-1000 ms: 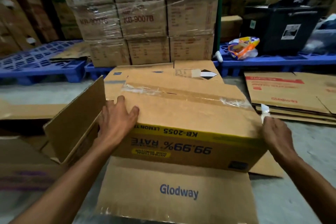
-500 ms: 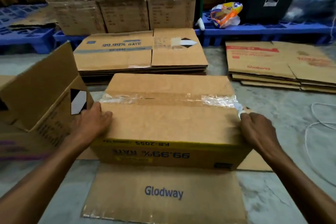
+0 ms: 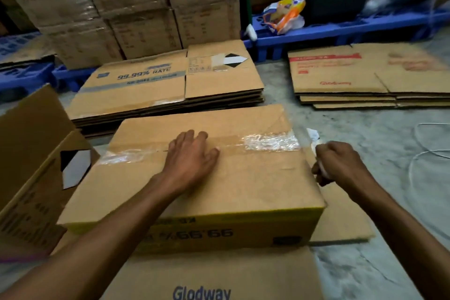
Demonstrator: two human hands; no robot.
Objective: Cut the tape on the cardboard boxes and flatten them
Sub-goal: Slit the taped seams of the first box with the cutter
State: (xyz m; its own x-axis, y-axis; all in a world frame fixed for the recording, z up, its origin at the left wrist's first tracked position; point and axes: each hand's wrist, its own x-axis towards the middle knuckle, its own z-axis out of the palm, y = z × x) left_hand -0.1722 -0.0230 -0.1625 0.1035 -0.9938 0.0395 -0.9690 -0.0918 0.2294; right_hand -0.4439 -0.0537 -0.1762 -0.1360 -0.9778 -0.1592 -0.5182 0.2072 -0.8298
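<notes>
The left hand (image 3: 192, 158) has left the box's left edge and now lies flat on top of the box (image 3: 255, 178), fingers (image 3: 194, 135) spread across the taped seam (image 3: 270, 141) near its middle. The right hand (image 3: 341, 163) has come off the top right edge — it now sits just beside the box's right corner, curled round something small and white that is too little seen to name.

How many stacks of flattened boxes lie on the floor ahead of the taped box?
2. One stack lies just behind the taped box, left of centre; the other stack is at the right, by the blue pallet. More may be out of frame.
</notes>
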